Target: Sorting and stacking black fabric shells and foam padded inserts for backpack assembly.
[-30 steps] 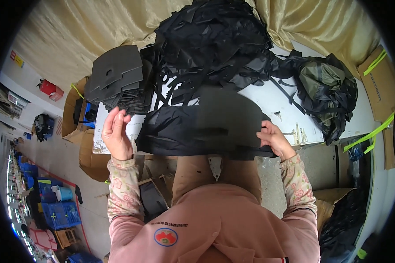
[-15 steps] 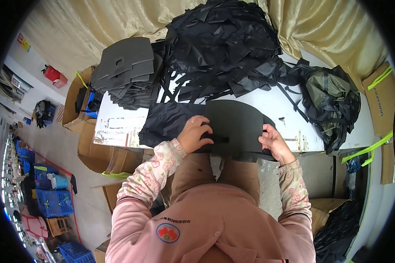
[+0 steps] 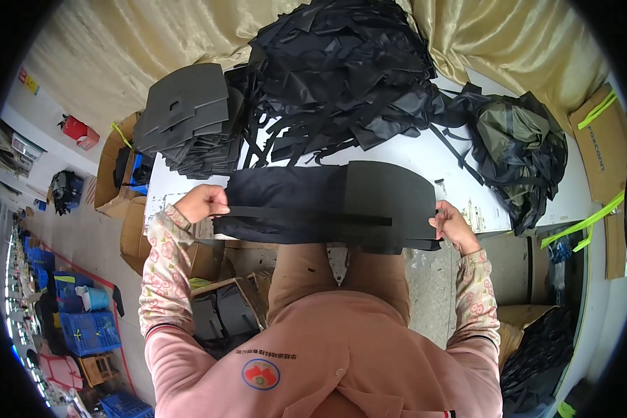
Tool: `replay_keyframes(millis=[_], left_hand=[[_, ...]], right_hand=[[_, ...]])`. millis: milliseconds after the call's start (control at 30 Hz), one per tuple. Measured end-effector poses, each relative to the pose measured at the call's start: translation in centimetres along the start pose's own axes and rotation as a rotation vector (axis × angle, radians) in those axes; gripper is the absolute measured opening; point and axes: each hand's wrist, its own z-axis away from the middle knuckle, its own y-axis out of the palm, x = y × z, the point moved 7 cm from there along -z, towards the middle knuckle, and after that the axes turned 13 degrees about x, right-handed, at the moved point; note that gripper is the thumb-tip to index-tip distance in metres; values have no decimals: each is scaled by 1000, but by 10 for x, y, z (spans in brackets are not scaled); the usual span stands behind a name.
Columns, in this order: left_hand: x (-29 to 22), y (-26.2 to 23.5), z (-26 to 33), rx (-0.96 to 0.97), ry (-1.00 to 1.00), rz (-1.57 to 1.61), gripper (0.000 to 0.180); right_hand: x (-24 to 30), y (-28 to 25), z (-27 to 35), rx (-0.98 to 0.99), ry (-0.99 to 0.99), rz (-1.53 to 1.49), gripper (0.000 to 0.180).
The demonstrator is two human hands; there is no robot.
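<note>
A dark grey foam panel (image 3: 386, 198) with a rounded top lies over a black fabric piece (image 3: 285, 198) at the near edge of a white table (image 3: 467, 167). A black strap (image 3: 306, 214) runs across both. My left hand (image 3: 200, 203) pinches the strap's left end at the fabric's left edge. At the panel's right edge, my right hand (image 3: 453, 226) grips the strap's other end together with the panel.
A stack of grey foam panels (image 3: 184, 115) sits at the table's far left, a big heap of black straps and fabric (image 3: 341, 63) behind, a dark green and black bag (image 3: 519, 146) at right. Cardboard boxes (image 3: 129, 209) and blue crates (image 3: 83, 327) stand on the floor at left.
My left hand moved from the middle of the panel out to the left edge of the fabric, drawing the black strap across. My right hand stayed at the right edge.
</note>
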Motion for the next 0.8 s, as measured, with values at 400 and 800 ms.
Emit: replay_keyframes(millis=[400,800], left_hand=[[-44,196,-59,299,322,565,34],[-85,289,-161,90,374,1729,28]], right_hand=[[3,5,12,61,-26,-213,28],[13,33,26,85,-45,-211,28]])
